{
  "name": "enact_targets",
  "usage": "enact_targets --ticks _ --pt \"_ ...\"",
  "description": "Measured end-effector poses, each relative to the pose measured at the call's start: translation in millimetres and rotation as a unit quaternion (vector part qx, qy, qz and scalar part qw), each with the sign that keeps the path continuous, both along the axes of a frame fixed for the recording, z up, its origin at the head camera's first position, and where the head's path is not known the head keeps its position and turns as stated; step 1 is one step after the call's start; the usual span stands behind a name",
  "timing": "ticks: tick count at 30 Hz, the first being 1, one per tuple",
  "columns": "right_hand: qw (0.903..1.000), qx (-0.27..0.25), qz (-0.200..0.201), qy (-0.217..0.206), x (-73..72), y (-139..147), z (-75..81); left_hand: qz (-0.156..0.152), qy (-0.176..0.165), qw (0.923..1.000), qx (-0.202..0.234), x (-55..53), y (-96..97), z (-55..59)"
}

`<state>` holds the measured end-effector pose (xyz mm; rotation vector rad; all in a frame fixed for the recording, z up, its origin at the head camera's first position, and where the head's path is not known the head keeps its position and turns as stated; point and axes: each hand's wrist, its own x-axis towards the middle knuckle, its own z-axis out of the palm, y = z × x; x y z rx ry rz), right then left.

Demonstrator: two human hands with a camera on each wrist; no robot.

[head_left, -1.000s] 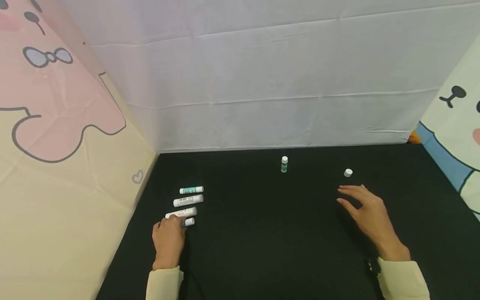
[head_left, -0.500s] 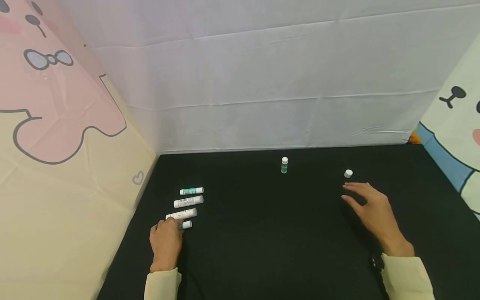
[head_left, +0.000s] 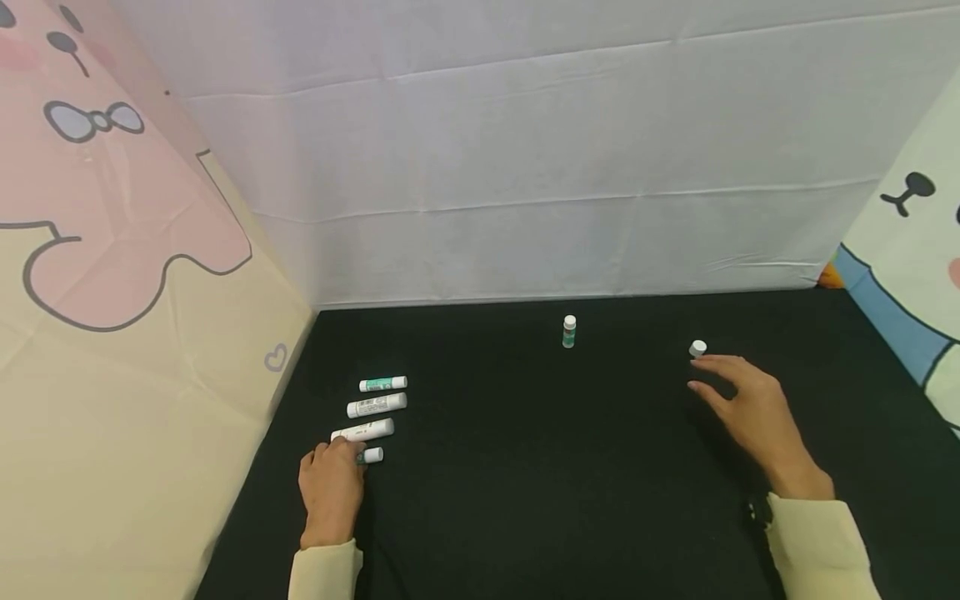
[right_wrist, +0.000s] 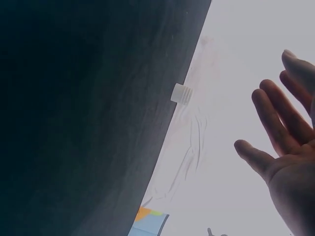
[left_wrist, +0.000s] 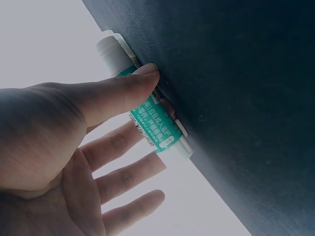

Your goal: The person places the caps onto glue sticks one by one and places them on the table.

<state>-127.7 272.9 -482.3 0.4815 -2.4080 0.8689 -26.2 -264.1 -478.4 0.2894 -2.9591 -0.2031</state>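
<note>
At the left of the table, my left hand point(head_left: 331, 490) grips a glue stick point(left_wrist: 160, 129) with a green label and white ends. The left wrist view shows the thumb across its near side, index behind it, and the other fingers spread. In the head view, its white end point(head_left: 374, 455) pokes out right of the fingers. My right hand point(head_left: 752, 410) hovers at the right with thumb and fingers apart, holding nothing. Just beyond its fingertips is a small white ribbed cap point(right_wrist: 181, 94), standing on the black table; touching is not seen.
Two larger white glue sticks point(head_left: 377, 405) point(head_left: 363, 431) and a slim green-labelled one point(head_left: 383, 383) lie in a column beyond my left hand. A small green-labelled glue stick point(head_left: 569, 332) stands upright near the back. White and cartoon-print cloths point(head_left: 480, 167) wall the black table point(head_left: 525, 467).
My right hand has moved slightly right and forward, closer to the white cap. My left hand has drawn slightly left and toward me with the glue stick, widening the gap to the one above.
</note>
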Motion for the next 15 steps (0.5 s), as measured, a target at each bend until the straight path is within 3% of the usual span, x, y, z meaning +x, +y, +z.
enact_targets --ticks 5,15 --pt "1.0000 0.002 0.001 -0.008 -3.0 3 1.7 0.001 0.000 1.0000 0.002 1.1 -0.2 -0.3" --pt "0.9977 0.019 -0.003 -0.065 -11.1 8 10.6 0.009 -0.008 0.9999 0.009 1.1 0.6 -0.2"
